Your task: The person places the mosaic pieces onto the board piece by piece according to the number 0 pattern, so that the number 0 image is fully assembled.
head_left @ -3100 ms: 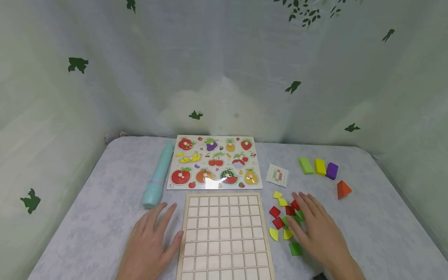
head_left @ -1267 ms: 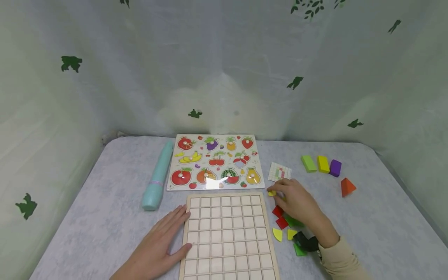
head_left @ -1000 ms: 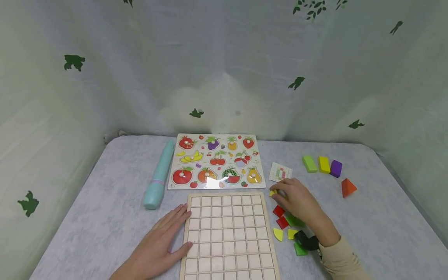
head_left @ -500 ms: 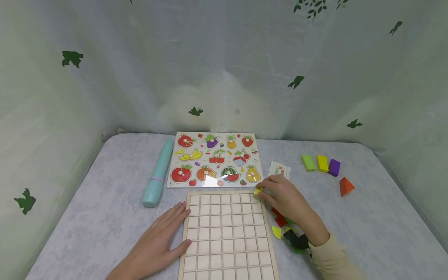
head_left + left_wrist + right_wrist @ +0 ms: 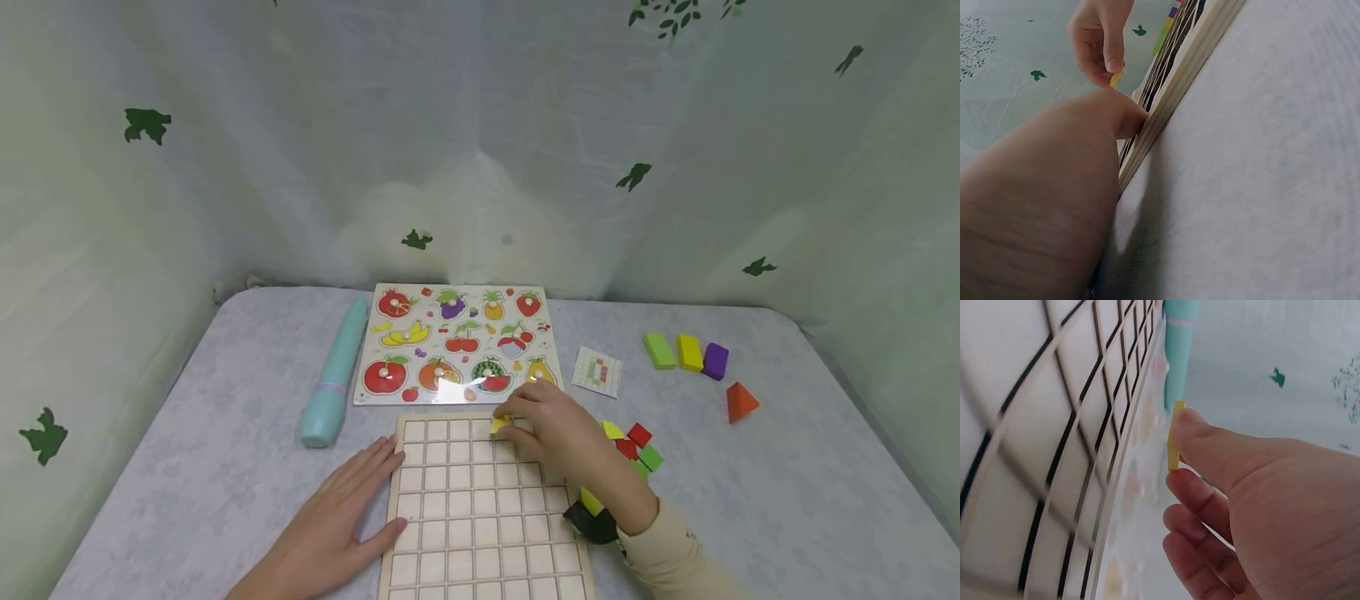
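Observation:
A wooden grid board (image 5: 474,498) with square cells lies at the front middle of the table. My right hand (image 5: 558,433) pinches a yellow quarter-circle tile (image 5: 498,425) between thumb and index finger, over the board's far row. In the right wrist view the yellow tile (image 5: 1175,436) shows edge-on, a little apart from the grid. My left hand (image 5: 337,517) lies along the board's left edge, fingers straight, with fingertips and thumb tip on the frame. Red tiles (image 5: 639,434), green tiles (image 5: 651,457) and yellow tiles (image 5: 612,430) lie right of the board, partly hidden by my right arm.
Behind the grid board lies a fruit knob puzzle (image 5: 461,342). A teal tapered case (image 5: 330,383) lies to its left, a small pattern card (image 5: 597,372) to its right. Farther right are a green block (image 5: 659,351), a yellow block (image 5: 689,352), a purple block (image 5: 716,362) and an orange block (image 5: 741,403).
My right hand picked up a yellow tile from the pile beside the card and carried it left over the board's far row. My left hand moved onto the board's left edge and stayed there.

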Demonstrator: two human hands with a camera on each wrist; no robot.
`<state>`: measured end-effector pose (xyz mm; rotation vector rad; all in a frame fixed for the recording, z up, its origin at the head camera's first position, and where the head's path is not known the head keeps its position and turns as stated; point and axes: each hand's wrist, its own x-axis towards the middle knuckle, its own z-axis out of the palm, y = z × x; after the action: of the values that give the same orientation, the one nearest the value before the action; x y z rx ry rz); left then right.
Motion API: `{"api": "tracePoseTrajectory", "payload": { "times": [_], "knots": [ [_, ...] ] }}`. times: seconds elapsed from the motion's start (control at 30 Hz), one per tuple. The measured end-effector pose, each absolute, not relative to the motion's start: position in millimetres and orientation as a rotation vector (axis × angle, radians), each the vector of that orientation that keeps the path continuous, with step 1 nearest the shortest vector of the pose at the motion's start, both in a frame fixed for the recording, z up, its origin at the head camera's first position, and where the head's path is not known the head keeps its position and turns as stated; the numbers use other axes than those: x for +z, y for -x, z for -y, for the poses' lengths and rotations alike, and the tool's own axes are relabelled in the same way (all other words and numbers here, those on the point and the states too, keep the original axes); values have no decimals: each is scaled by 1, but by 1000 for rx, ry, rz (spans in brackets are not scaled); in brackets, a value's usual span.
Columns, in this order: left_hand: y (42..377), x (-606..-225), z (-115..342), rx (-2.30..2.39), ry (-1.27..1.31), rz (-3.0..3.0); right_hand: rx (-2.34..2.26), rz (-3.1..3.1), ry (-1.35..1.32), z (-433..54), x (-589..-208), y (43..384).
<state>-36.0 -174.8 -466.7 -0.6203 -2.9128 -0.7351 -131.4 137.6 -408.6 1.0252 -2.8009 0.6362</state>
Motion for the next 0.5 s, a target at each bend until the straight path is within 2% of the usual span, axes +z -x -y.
{"api": "tracePoseTrajectory", "payload": {
  "times": [0.5],
  "knots": [
    [37, -469, 176, -731, 674, 2855, 644, 2889, -1115, -100, -419, 124]
  ]
}}
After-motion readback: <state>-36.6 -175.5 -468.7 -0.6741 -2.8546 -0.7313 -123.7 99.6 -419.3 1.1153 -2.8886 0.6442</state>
